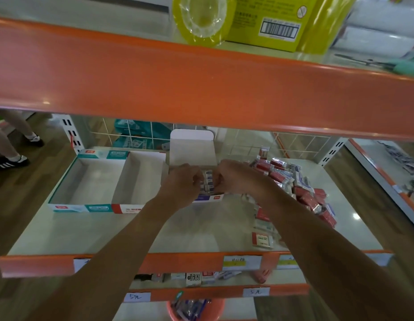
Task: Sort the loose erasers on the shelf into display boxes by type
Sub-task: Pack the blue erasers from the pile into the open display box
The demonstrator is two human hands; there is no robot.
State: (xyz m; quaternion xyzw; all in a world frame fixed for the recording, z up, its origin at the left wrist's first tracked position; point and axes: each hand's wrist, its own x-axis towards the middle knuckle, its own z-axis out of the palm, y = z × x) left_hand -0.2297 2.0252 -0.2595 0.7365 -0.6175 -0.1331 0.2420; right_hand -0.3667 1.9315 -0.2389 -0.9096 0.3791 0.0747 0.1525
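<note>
Both left grip (181, 181) and right grip (236, 179) tight around erasers (208, 181) inside display box (192, 147).

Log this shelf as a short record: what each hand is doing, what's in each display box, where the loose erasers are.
Left hand: fingers curled on blue-and-white wrapped erasers
Right hand: pinching the same row
Blue-trimmed white cardboard box: lid flap up, holds those erasers
Teal-trimmed white cardboard box: leftmost, empty
Red-trimmed white cardboard box: middle, empty
Pile of red and blue wrapped erasers: right of boxes, on white shelf
</note>
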